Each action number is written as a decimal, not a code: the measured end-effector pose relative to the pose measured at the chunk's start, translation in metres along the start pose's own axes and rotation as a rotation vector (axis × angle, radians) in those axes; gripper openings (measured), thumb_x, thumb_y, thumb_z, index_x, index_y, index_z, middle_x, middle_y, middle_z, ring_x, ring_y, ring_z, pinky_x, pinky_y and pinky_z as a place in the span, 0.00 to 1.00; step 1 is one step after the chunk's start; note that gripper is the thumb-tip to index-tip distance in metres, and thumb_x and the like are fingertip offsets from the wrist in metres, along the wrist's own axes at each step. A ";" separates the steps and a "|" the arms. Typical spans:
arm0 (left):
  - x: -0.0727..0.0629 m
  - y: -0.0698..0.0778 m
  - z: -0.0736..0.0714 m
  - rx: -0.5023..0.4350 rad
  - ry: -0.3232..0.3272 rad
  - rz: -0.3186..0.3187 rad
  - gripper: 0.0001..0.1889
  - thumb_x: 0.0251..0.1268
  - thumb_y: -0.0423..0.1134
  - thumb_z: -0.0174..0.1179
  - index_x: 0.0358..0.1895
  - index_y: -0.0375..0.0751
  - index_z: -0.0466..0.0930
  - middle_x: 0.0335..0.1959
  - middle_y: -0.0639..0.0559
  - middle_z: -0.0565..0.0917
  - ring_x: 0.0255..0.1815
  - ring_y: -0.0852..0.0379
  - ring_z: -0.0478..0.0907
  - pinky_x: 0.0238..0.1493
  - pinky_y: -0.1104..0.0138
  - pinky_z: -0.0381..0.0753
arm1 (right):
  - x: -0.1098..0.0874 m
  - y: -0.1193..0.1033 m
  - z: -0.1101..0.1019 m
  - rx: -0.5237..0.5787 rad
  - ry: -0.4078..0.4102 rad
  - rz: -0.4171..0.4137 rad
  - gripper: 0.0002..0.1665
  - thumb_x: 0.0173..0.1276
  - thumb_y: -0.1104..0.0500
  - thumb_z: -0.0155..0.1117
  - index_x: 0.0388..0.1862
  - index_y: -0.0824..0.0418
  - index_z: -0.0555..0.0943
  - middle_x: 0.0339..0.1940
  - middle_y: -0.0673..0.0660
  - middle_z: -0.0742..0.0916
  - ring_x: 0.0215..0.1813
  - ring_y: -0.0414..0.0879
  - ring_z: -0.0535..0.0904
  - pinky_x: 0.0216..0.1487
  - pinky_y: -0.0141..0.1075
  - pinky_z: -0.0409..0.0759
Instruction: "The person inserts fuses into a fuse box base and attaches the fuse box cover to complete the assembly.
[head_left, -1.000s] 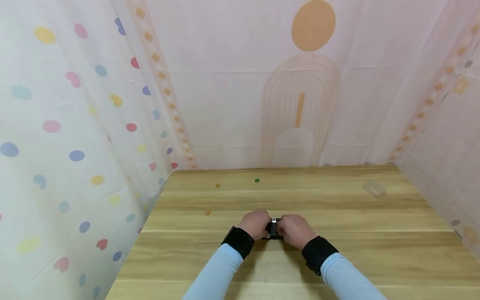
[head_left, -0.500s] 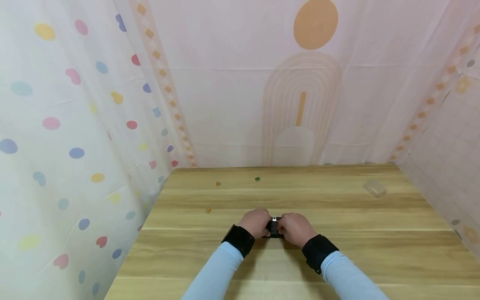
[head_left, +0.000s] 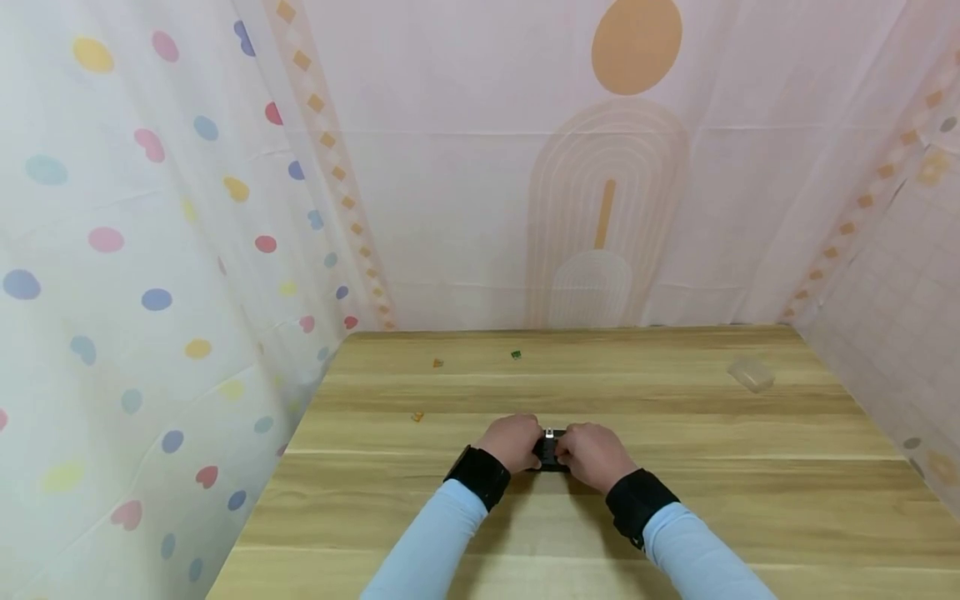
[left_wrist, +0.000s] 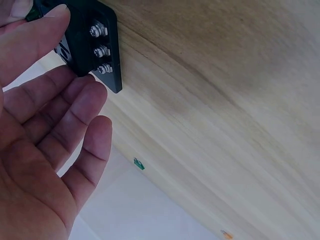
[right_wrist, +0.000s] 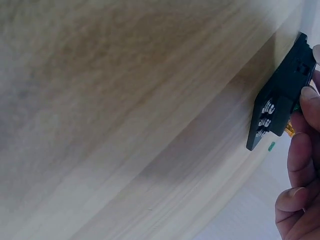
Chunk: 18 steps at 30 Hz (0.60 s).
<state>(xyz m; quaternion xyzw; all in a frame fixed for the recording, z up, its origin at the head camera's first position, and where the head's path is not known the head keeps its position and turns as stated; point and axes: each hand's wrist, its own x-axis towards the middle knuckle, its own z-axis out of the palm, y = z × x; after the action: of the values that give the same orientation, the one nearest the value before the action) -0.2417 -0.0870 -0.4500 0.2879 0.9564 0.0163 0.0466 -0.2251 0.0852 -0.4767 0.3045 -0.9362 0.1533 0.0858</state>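
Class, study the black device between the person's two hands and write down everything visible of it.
The black device looks like hard plastic: a flat base with a raised block and, beside that, a row of three shiny metal screws. The left hand grips one side; the right hand touches the other with curled fingers, partly hiding it. It is over the wooden table; whether it rests there is unclear.

It's a curtained-off wkspace: printed curtains [head_left: 450,208] behind & beside wood-grain tbl [head_left: 787,450].
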 end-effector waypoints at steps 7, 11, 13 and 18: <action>0.001 -0.002 0.003 0.005 -0.009 0.004 0.11 0.53 0.44 0.76 0.36 0.45 0.87 0.33 0.56 0.82 0.33 0.62 0.77 0.39 0.69 0.78 | -0.001 -0.001 0.001 0.014 -0.004 0.036 0.04 0.56 0.64 0.76 0.26 0.56 0.90 0.26 0.49 0.84 0.29 0.43 0.80 0.32 0.37 0.79; 0.002 -0.003 0.003 0.006 -0.013 0.007 0.11 0.53 0.44 0.76 0.36 0.45 0.87 0.34 0.56 0.82 0.34 0.62 0.78 0.39 0.69 0.78 | -0.001 -0.002 0.001 0.034 -0.008 0.075 0.03 0.57 0.64 0.76 0.27 0.57 0.90 0.27 0.50 0.85 0.30 0.44 0.81 0.34 0.39 0.80; 0.002 -0.003 0.002 0.007 -0.014 0.010 0.11 0.53 0.44 0.76 0.36 0.45 0.87 0.34 0.55 0.83 0.34 0.62 0.78 0.39 0.69 0.78 | -0.001 -0.002 0.000 0.027 -0.013 0.085 0.03 0.58 0.64 0.76 0.27 0.57 0.90 0.27 0.50 0.86 0.30 0.44 0.81 0.34 0.39 0.80; 0.000 -0.003 0.001 0.025 -0.012 0.024 0.11 0.54 0.44 0.75 0.37 0.45 0.87 0.35 0.55 0.83 0.35 0.62 0.78 0.39 0.69 0.79 | -0.002 -0.004 -0.003 0.015 -0.029 0.096 0.02 0.58 0.64 0.76 0.28 0.57 0.90 0.28 0.50 0.86 0.31 0.44 0.81 0.34 0.39 0.80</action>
<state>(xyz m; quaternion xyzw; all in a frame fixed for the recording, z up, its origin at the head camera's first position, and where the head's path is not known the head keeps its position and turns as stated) -0.2432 -0.0890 -0.4508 0.3002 0.9526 0.0034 0.0484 -0.2211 0.0848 -0.4734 0.2620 -0.9497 0.1598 0.0626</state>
